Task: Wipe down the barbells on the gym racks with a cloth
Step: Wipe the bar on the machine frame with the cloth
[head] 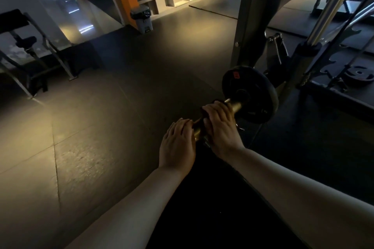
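Left hand (178, 143): fingers near straight, laid on the end of the barbell (235, 106) sleeve, likely to steady it. Right hand (220, 125): fingers curled round dark cloth (201, 113) wrapped on sleeve, for wiping. Weight plate (251, 95): loaded just beyond

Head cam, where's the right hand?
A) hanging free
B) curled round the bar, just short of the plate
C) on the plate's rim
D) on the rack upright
B: the right hand is curled round the bar with a dark cloth under its fingers. A short stretch of bare bar shows between it and the black plate.
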Demonstrator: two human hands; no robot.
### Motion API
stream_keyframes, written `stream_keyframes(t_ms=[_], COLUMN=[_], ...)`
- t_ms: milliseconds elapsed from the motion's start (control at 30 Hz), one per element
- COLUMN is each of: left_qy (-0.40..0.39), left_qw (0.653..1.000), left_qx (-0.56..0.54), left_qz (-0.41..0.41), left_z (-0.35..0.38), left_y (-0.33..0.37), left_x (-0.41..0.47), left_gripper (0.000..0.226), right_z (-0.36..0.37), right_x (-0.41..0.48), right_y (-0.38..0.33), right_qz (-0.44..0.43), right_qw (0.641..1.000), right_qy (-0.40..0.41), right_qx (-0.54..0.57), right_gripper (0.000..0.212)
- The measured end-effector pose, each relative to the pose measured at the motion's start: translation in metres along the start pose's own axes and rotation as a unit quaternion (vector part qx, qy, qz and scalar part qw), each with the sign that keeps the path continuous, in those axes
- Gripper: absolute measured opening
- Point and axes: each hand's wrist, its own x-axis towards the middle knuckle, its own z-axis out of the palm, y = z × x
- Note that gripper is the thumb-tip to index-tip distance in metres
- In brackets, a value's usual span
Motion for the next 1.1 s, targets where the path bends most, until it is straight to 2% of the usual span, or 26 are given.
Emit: stream_keyframes(t_ms=[67,133,233,300,367,400,500,567,667,800,933,1033,1100], left_qy=[0.002,0.006,0.016,0.008,-0.003,-0.004,-0.008,-0.013,-0.022,-0.055,-0.110,-0.153,-0.164], left_qw=[1.000,1.000,1.000,1.000,1.000,1.000,1.000,1.000,0.999,0.995,0.983,0.971,0.970], left_qx=[-0.003,-0.005,-0.014,-0.015,-0.013,-0.013,-0.023,-0.026,-0.029,-0.030,-0.047,-0.060,-0.077], left_qz=[0.000,0.001,0.003,0.000,-0.002,-0.004,-0.006,-0.001,0.013,0.074,0.140,0.172,0.164], left_z=[0.001,0.001,0.001,0.001,0.001,0.001,-0.003,-0.005,-0.005,0.000,0.001,-0.001,-0.003], left_y=[-0.001,-0.001,0.001,0.002,0.002,0.001,0.003,0.004,0.001,-0.003,-0.007,-0.004,-0.002], left_x=[-0.003,-0.003,-0.004,-0.004,-0.003,-0.002,0.002,0.006,0.014,0.025,0.038,0.044,0.047], left_gripper=[0.050,0.048,0.053,0.052,0.051,0.050,0.048,0.047,0.047,0.050,0.055,0.054,0.052], right_z=[0.002,-0.009,-0.020,-0.017,-0.005,0.004,0.016,0.007,-0.011,0.000,0.022,0.019,0.014], right_x=[-0.009,-0.005,0.007,0.008,-0.001,-0.008,-0.026,-0.018,-0.001,-0.001,-0.031,-0.028,-0.019], right_y=[0.005,0.019,0.031,0.024,0.009,0.002,0.002,0.018,0.035,0.019,-0.002,0.016,0.024], right_qz=[-0.101,-0.143,-0.076,0.011,0.059,0.054,-0.033,-0.046,0.024,0.148,0.097,0.084,0.101], right_qw=[0.993,0.986,0.996,1.000,0.998,0.998,0.999,0.999,0.999,0.978,0.981,0.976,0.969], right_qy=[-0.047,-0.066,-0.018,0.014,0.026,0.022,0.001,-0.013,0.012,0.059,0.040,0.055,0.076], right_qx=[-0.027,-0.048,-0.044,-0.015,0.024,0.030,-0.009,-0.015,0.018,0.135,0.161,0.192,0.213], right_gripper=[0.061,0.066,0.049,0.055,0.055,0.055,0.065,0.059,0.060,0.058,0.073,0.069,0.068])
